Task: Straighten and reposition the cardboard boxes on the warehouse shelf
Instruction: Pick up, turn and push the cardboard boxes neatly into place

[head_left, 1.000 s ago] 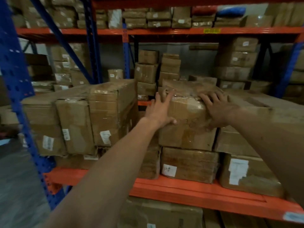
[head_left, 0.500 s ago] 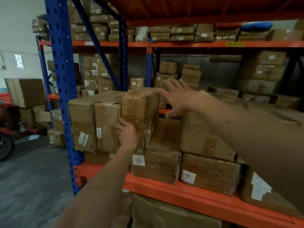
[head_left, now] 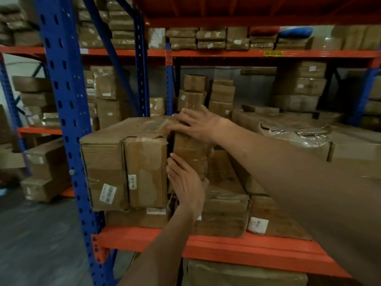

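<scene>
A narrow brown cardboard box stands upright on the stack, just right of two taller taped boxes. My right hand lies flat over its top front edge, fingers spread to the left. My left hand presses against its lower front face and left edge. Both hands grip this narrow box between them. A dark gap separates it from the box on its left. Flatter boxes lie underneath on the orange shelf beam.
A blue upright post stands left of the stack. Plastic-wrapped boxes fill the shelf to the right, under my right forearm. More boxes sit on the rear rack, the upper shelf and the grey floor at left.
Both hands moved from the right-hand box to the narrow box on the left stack. My right hand came down onto its top and my left hand stayed on its front. The view shifted left and closer.
</scene>
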Demonstrator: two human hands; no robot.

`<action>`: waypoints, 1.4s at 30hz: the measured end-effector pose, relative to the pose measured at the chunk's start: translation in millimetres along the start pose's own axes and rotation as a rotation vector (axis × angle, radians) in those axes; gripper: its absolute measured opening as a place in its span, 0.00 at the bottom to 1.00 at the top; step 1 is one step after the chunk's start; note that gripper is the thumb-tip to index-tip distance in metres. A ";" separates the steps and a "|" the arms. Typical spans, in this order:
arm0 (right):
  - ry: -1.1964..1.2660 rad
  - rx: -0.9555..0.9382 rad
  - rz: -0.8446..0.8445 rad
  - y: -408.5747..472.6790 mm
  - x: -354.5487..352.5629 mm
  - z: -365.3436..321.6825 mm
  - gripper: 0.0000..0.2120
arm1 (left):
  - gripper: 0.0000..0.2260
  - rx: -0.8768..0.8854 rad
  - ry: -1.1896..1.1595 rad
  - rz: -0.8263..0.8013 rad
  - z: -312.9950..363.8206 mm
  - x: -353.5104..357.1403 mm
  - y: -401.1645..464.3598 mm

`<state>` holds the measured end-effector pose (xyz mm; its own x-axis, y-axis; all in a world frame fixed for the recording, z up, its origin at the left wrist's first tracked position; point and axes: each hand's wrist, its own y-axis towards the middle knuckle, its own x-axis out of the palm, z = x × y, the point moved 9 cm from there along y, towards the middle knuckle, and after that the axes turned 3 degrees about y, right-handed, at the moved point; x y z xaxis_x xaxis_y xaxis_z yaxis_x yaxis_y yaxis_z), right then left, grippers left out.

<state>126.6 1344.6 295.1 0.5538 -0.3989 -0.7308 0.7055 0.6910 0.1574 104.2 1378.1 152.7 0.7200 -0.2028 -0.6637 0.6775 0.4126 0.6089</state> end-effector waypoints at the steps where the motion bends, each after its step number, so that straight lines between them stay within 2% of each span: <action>1: 0.039 0.016 0.004 -2.1 3.0 4.0 0.56 | 0.62 0.063 -0.004 0.012 3.0 0.1 1.0; 4: 0.155 0.084 0.016 -19.2 15.0 23.0 0.59 | 0.60 0.249 0.004 0.021 7.7 4.1 2.3; 7: 0.256 0.194 0.030 -46.4 39.6 45.7 0.57 | 0.63 0.342 -0.013 -0.106 10.7 11.9 10.3; 9: 0.335 0.278 0.081 -68.8 58.6 55.8 0.57 | 0.64 0.471 0.101 -0.138 20.6 12.1 12.8; 11: 0.403 0.359 0.123 -85.9 77.4 60.4 0.57 | 0.66 0.610 0.270 -0.100 29.2 8.1 16.3; 14: 0.566 0.500 0.121 -100.0 116.7 43.0 0.53 | 0.66 0.789 0.390 -0.071 24.8 7.1 19.2; 18: 0.690 0.632 0.129 -131.9 177.4 -7.4 0.48 | 0.61 1.092 0.532 -0.065 19.4 23.8 -7.3; 20: 0.675 0.670 0.144 -143.5 175.7 1.2 0.46 | 0.60 1.097 0.509 -0.035 31.0 18.7 -7.5; 25: 0.338 0.700 0.111 -137.6 143.7 30.9 0.48 | 0.60 1.098 0.484 -0.019 45.2 4.5 13.4; 27: 0.317 0.517 0.118 -100.9 126.3 11.1 0.49 | 0.60 0.908 0.529 -0.038 9.3 -8.7 24.4; 31: 0.300 0.488 -0.022 -91.5 138.9 0.6 0.48 | 0.58 0.922 0.453 -0.115 -0.1 12.3 15.6; 33: 0.269 0.477 -0.057 -100.4 140.7 13.4 0.44 | 0.52 0.910 0.292 -0.120 2.6 10.6 7.5; 34: 0.233 0.477 -0.048 -101.5 135.1 22.5 0.42 | 0.49 0.858 0.177 -0.052 -1.3 2.3 7.2; 36: 0.148 0.435 -0.001 -98.1 116.0 37.8 0.39 | 0.46 0.630 -0.061 0.122 -22.0 -18.5 11.5; 38: 0.102 0.291 0.100 -84.4 87.2 36.2 0.37 | 0.49 0.263 -0.232 0.249 -61.1 -38.2 19.8; 40: 0.140 0.125 0.152 -63.1 59.1 19.8 0.39 | 0.54 -0.043 -0.345 0.252 -95.8 -40.3 25.5; 42: 0.199 0.011 0.215 -40.5 27.0 -3.9 0.40 | 0.56 -0.219 -0.410 0.218 -117.9 -32.9 21.7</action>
<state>111.3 1308.2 266.3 0.5942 -0.1168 -0.7958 0.5867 0.7398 0.3295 77.6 1498.5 136.5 0.8705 -0.4047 -0.2801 0.4894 0.6512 0.5801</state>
